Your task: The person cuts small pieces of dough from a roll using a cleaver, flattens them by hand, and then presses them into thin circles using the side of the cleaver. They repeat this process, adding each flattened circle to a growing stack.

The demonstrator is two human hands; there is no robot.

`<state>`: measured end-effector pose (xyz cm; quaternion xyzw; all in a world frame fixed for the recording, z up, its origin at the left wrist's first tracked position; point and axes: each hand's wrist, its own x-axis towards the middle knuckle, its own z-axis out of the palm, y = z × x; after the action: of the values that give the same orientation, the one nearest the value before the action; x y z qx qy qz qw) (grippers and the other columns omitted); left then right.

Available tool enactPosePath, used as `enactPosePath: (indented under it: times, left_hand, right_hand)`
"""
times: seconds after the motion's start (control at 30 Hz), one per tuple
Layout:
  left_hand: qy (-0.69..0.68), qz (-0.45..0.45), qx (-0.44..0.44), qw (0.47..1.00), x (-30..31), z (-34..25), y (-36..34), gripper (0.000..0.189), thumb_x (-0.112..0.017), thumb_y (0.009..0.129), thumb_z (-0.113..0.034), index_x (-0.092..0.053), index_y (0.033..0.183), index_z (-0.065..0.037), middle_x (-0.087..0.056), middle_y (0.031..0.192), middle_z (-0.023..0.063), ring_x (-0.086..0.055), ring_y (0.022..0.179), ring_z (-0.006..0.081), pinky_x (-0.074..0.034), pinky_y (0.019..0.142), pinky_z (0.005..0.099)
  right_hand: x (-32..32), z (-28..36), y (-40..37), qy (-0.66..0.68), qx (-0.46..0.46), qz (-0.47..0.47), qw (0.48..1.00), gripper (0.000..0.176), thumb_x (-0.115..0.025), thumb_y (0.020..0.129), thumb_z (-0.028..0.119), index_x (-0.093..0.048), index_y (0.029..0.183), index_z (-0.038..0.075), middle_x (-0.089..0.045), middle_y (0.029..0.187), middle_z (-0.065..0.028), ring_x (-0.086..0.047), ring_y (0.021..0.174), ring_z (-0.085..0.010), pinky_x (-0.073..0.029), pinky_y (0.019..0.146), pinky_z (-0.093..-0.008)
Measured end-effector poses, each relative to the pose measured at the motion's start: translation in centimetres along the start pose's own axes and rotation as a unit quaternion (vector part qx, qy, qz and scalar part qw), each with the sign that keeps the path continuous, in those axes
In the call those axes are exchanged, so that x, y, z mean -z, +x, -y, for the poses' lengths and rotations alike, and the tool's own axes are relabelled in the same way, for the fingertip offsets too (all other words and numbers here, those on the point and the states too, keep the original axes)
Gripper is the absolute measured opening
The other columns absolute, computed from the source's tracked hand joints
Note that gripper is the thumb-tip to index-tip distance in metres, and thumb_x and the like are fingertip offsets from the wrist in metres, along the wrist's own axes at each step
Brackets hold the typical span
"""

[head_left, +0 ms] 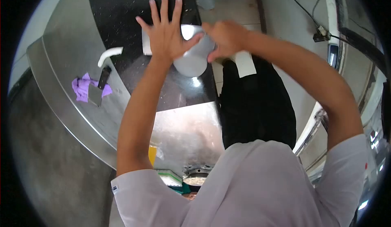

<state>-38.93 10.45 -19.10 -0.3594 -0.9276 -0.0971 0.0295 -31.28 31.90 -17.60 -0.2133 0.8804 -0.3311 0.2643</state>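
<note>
My left hand (165, 37) lies palm down with its fingers spread, over a white flat-edged piece (146, 43) on the black worktop (140, 76). Its thumb reaches onto a shiny grey, round-edged metal thing (193, 58), whose exact kind I cannot make out. At that thing's right side, my right hand (226, 37) grips the edge, thumb nearer me and fingers farther off. The right hand is slightly blurred, and the left hand covers part of the white piece.
To the left, a curved white strip (110, 55) lies near a black-handled flat blade (95, 94) on a purple cloth (82, 87). A pan (197, 181) with pale contents and a green-edged white container (170, 179) are close to my body. A cable (303, 9) runs along the right.
</note>
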Motion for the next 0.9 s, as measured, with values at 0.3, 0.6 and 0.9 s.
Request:
enactPosePath:
  times: [0.3, 0.6, 0.9]
  left_hand:
    - [0.013, -0.155, -0.013, 0.988, 2.8, 3.2, 1.9, 0.1, -0.068, 0.083, -0.065, -0.028, 0.16, -0.016, -0.025, 0.165, 0.0152, -0.023, 0.15, 0.0478, -0.02, 0.109, 0.0777]
    - [0.037, 0.251, -0.258, 0.932, 7.6, -1.7, -4.2, 0.061, -0.071, 0.082, -0.004, -0.053, 0.139, -0.012, -0.06, 0.128, 0.0087, -0.056, 0.124, 0.0263, -0.047, 0.101, 0.0419]
    - [0.049, 0.298, -0.163, 0.939, 7.2, -2.7, -2.2, 0.022, -0.073, 0.08, -0.003, -0.068, 0.101, -0.008, -0.066, 0.113, 0.0071, -0.062, 0.116, 0.0271, -0.048, 0.099, 0.044]
  right_hand:
    - [5.4, 0.7, 6.5, 0.044, -0.034, -0.235, 0.97, 0.038, -0.073, 0.079, 0.021, -0.057, 0.104, -0.004, -0.067, 0.093, -0.0305, -0.068, 0.089, -0.0475, -0.054, 0.076, -0.0527]
    - [-11.7, 4.3, -20.0, 0.264, -0.22, -0.038, 0.939, 0.058, -0.077, 0.089, 0.037, -0.056, 0.127, -0.002, -0.07, 0.1, -0.0224, -0.07, 0.091, -0.0345, -0.054, 0.082, -0.0422]
    - [-2.9, -1.3, -13.8, 0.101, -0.133, -0.193, 0.967, 0.049, -0.07, 0.094, 0.032, -0.058, 0.126, -0.002, -0.068, 0.108, -0.0262, -0.066, 0.1, -0.043, -0.052, 0.086, -0.0478]
